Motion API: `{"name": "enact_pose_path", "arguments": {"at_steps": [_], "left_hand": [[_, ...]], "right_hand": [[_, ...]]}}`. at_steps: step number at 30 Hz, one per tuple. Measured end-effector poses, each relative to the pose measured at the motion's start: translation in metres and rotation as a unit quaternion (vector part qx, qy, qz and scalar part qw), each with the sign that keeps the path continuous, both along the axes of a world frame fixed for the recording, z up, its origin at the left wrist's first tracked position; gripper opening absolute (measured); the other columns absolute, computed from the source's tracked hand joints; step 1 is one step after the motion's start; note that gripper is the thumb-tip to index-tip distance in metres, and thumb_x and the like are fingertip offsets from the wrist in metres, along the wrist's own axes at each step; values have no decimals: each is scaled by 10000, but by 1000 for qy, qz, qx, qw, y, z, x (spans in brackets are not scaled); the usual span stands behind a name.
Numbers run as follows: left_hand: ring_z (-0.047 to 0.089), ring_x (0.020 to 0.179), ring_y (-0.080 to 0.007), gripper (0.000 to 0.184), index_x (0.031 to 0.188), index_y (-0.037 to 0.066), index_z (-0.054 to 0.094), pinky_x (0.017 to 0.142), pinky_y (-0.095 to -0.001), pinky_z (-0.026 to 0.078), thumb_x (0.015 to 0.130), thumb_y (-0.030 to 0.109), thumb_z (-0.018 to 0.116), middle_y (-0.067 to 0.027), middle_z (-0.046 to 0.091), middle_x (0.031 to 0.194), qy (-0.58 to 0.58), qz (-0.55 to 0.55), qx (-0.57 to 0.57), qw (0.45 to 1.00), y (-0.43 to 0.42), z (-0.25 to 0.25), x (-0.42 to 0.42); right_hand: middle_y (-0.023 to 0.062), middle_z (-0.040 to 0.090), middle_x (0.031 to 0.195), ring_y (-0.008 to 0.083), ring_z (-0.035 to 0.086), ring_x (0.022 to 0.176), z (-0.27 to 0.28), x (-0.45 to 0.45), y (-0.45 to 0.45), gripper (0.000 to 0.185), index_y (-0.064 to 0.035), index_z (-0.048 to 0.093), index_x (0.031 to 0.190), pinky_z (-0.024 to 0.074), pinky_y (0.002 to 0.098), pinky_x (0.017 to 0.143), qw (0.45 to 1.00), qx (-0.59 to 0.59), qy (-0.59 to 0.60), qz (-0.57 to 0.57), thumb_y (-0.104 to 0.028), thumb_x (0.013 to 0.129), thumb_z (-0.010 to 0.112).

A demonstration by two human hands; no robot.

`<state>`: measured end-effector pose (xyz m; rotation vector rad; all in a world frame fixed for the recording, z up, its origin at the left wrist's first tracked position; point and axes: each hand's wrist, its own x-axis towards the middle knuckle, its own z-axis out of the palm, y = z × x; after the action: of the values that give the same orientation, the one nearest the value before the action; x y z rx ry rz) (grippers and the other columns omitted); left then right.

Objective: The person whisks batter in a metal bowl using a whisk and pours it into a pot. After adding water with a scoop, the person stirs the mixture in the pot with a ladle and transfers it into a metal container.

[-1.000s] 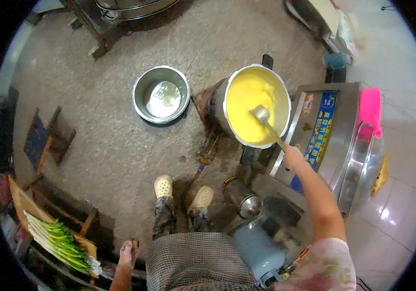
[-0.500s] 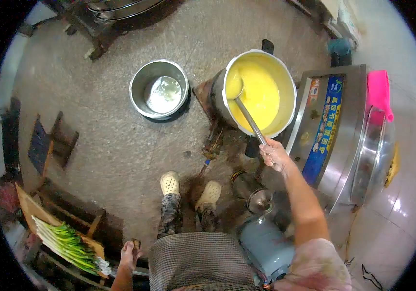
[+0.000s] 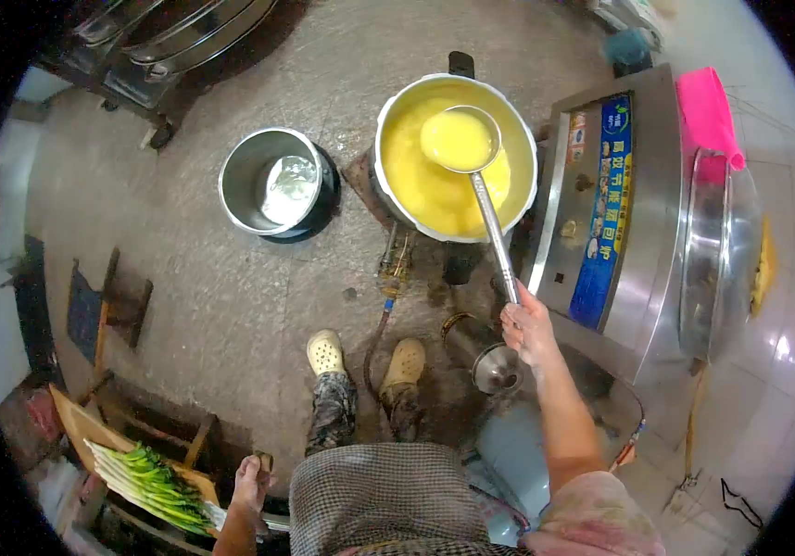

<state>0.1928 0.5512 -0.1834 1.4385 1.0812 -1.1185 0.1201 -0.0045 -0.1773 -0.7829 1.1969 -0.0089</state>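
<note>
My right hand (image 3: 529,326) is closed around the handle of a metal ladle (image 3: 492,227). The ladle's bowl, full of yellow liquid, is raised above the large pot (image 3: 532,176), which holds more of the same yellow liquid (image 3: 411,190). My left hand (image 3: 251,480) hangs low at my left side with its fingers curled; a small brownish thing shows at the fingertips, too small to name. Close to that hand, a bunch of green onions (image 3: 152,482) lies on a wooden board (image 3: 71,412).
A smaller metal pot (image 3: 231,176) with a little clear liquid stands on the floor, left of the large pot. A steel steamer cabinet (image 3: 592,232) is at right, with a pink plastic scoop (image 3: 708,111) beyond it. A gas cylinder (image 3: 513,454) and hose (image 3: 374,357) lie near my feet.
The ladle's bowl has come up out of the yellow liquid, filled, and has moved toward the pot's right side. My view has shifted slightly; my left hand stays low and curled.
</note>
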Motion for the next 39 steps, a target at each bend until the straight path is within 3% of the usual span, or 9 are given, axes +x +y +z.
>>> {"name": "enact_pose_path", "arguments": {"at_steps": [12,16,20,25,29,30,32,38,39], "left_hand": [[557,649,-165,189,795,134,502,550,-316,451,853,303,563,-5,515,668,-9,-12,-30,999,-20,14,4],[561,652,-167,172,812,128,506,549,-309,449,859,286,555,-8,530,687,-12,1,-31,999,-22,19,5],[562,668,-165,169,843,117,504,559,-305,449,860,279,549,-14,542,714,-10,17,-50,999,-7,13,0],[562,692,-160,184,872,109,497,580,-308,455,862,288,538,-24,548,758,-10,1,-55,998,12,4,-3],[560,695,-164,197,869,105,489,563,-304,445,866,298,529,-26,531,765,3,3,-16,1000,9,8,0],[560,696,-167,200,867,105,487,556,-302,441,868,300,527,-26,526,765,4,8,-23,1000,11,9,0],[553,695,-171,198,855,102,479,536,-293,422,871,295,522,-31,513,745,-15,-2,-24,1000,11,12,3],[535,662,-171,197,836,94,472,521,-280,415,875,282,519,-49,520,733,-16,32,-53,998,19,16,14],[531,651,-169,197,832,93,471,520,-280,417,875,280,519,-52,523,733,-19,36,-56,998,23,14,14]], "right_hand": [[-49,404,593,31,326,376,57,-34,-22,553,-98,345,1329,273,188,325,957,-272,41,88,5,805,487],[34,569,886,70,513,597,59,-40,-25,534,-71,387,1303,429,193,528,908,-383,95,144,-5,788,514],[88,545,966,121,531,760,44,-55,-30,551,-26,343,1316,433,225,664,789,-553,116,241,-21,791,508],[169,513,1186,249,551,1028,52,-41,-2,533,-34,378,1279,411,314,880,719,-633,168,231,-34,771,543],[226,536,1084,374,549,962,-3,-47,19,452,-48,367,1225,439,406,814,682,-667,214,210,-90,804,526],[236,553,999,402,551,893,2,-33,22,368,-46,410,1153,438,450,747,742,-576,257,225,-118,811,523],[218,571,924,414,549,837,-5,-21,15,296,-45,426,1075,431,470,696,705,-514,345,346,-132,812,530],[149,558,697,342,570,678,-33,-22,26,193,-35,481,933,441,420,621,723,-599,226,260,-136,794,570],[130,547,682,300,560,653,-34,-21,27,175,-32,488,909,439,399,606,781,-534,223,237,-130,791,572]]}}
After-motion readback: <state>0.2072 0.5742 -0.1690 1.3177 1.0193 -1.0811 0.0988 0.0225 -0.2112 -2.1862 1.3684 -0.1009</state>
